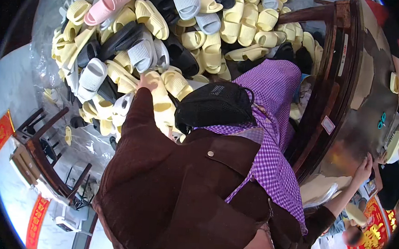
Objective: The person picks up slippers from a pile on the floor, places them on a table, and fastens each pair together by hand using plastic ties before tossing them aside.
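Left hand (148, 81) at near edge of slipper pile (168, 36), resting on yellow slipper (162, 97); grip closure hidden, cannot tell. Right hand not in view. Best lifting topmost pair straight up, not dragging; loose stack likely to slide. Round wooden worktop (348, 83) right of pile, close. Dark wooden chair (42, 156) left and below pile. Black bag (214, 105) just beside pile's near edge. Open room mainly toward body.
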`<state>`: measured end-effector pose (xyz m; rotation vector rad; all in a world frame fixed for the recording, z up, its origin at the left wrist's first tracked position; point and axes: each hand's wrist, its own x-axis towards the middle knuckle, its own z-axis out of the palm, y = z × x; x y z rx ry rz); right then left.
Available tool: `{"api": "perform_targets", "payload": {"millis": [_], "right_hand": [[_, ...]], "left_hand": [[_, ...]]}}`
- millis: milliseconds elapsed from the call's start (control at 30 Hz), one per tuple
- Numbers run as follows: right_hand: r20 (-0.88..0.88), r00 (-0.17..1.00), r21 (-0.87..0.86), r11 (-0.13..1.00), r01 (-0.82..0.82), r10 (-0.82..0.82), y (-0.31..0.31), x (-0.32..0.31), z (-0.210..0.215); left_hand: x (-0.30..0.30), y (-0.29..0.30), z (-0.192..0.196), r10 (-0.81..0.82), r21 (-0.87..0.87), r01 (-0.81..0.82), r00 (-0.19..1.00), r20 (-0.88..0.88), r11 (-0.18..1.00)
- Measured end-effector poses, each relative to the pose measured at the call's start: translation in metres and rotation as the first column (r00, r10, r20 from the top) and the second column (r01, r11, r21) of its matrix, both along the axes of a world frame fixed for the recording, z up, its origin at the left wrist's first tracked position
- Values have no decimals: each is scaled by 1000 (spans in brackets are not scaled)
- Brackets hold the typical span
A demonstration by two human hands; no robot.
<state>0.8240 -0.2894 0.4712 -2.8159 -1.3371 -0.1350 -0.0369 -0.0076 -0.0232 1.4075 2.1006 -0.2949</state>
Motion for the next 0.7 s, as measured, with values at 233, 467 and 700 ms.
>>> {"api": "perform_targets", "payload": {"millis": [233, 467, 700], "right_hand": [[-49, 999, 35, 999, 24, -23, 3, -31, -2], [-299, 954, 326, 940, 102, 0, 40, -83, -12], [-620, 748, 527, 832, 174, 236, 119, -198, 3]], "left_hand": [[17, 42, 19, -168, -174, 179, 983, 78, 968], [2, 186, 168, 208, 141, -416, 685, 698, 898], [250, 227, 334, -8, -38, -503, -89, 996, 864]]}}
